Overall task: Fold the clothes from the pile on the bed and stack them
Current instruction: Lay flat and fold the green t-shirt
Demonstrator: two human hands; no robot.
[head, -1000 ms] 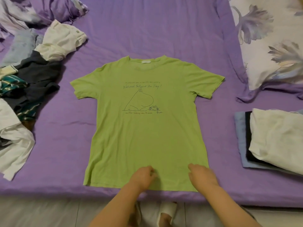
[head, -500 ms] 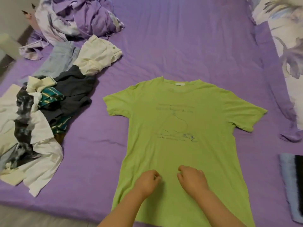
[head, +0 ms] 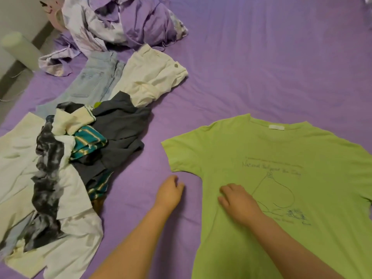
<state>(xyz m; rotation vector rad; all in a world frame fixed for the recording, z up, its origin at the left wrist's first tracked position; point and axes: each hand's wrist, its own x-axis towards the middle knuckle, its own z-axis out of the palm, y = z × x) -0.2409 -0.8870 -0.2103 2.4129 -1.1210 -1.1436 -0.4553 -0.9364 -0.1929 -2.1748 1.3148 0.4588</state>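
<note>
A lime green T-shirt [head: 281, 178] with a line drawing lies flat, front up, on the purple bed sheet [head: 261, 67]. My right hand [head: 237, 200] rests on the shirt's chest, left of the drawing, fingers loosely bent. My left hand [head: 169, 193] is over the bare sheet just below the shirt's left sleeve, fingers loosely curled, holding nothing. The pile of unfolded clothes [head: 66, 158] lies at the left: white, dark grey, teal-striped and tie-dye pieces.
Pale jeans [head: 94, 81] and cream trousers [head: 151, 77] lie at the far end of the pile. A crumpled purple floral duvet [head: 120, 23] sits at the top left. A pale cylinder [head: 20, 49] stands on the floor beyond the bed's left edge.
Both hands have moved up from the shirt's hem. The left hand went off the shirt onto the sheet by the sleeve. The view has swung left, and the folded stack is out of frame.
</note>
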